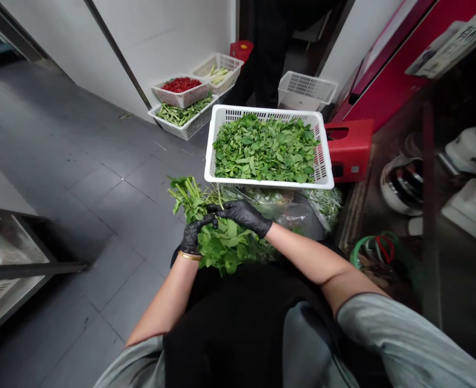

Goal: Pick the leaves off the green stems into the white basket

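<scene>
My left hand (195,235), in a black glove, is wrapped round a bunch of leafy greens (225,245). Cut stems (189,191) poke out beyond the hand at the upper left, while broad leaves hang below over my lap. My right hand (243,214), gloved too, reaches in from the right with its fingers closed on the greens beside my left fingers. A thin pale stem rises by its fingertips. Just past my hands stands a white plastic basket (268,185) heaped with loose picked leaves (264,148).
Plastic bags of greens (322,205) lie under the basket's near edge. A red stool (353,151) is at its right. Baskets of red chillies (181,84), green beans (181,113) and pale stalks (219,74) stand by the wall. A person's dark-clothed legs (266,54) are behind.
</scene>
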`<state>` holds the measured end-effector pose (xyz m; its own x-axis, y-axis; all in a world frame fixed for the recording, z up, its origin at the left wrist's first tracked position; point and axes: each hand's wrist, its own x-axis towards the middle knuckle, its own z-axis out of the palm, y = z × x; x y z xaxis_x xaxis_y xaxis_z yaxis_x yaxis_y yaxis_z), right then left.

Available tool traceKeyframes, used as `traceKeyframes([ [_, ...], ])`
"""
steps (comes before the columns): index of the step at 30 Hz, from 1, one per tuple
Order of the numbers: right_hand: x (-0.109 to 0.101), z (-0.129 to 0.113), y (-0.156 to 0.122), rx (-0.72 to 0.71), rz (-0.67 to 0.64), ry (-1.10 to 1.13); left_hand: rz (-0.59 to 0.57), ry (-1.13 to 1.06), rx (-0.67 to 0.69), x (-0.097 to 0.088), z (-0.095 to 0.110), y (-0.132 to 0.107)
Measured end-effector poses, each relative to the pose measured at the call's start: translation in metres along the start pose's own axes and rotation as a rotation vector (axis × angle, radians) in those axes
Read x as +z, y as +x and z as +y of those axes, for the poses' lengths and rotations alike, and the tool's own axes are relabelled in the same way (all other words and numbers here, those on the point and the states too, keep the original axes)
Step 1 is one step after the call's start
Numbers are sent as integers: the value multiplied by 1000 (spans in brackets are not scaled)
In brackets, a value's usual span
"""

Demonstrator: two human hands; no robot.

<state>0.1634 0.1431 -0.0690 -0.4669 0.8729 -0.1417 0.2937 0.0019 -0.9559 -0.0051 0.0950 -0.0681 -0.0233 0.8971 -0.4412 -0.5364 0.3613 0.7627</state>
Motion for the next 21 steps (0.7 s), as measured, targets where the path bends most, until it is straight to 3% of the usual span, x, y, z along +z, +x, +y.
traceKeyframes([
  [4, -9, -9, -16, -69, -202, -676, 79, 102, -70, -1, 4, -1],
  [7, -2, -15, -23, -174, -219, -983, 133, 122, -33, 9, -2, -2],
  [9, 6, -13, -19, -162, -180, -884, 152, 41, -19, 16, -7, -2],
  [11, 12, -5, -9, -88, -143, -605, 144, -79, 23, 20, -8, -2],
  [14, 4, 4, 4, -41, -76, -158, 132, -175, 232, 17, 5, 0],
  [16, -23, 3, 11, -100, 112, 51, 147, -96, 320, 7, 21, 2],
  [17, -44, 0, 15, -138, 246, 116, 151, -25, 291, 0, 29, 3],
  [19, -99, -9, 27, -222, 519, 80, 126, 70, 145, -15, 43, 5],
  [21, -158, -18, 42, -245, 639, 48, 69, 71, 15, -27, 53, 5],
])
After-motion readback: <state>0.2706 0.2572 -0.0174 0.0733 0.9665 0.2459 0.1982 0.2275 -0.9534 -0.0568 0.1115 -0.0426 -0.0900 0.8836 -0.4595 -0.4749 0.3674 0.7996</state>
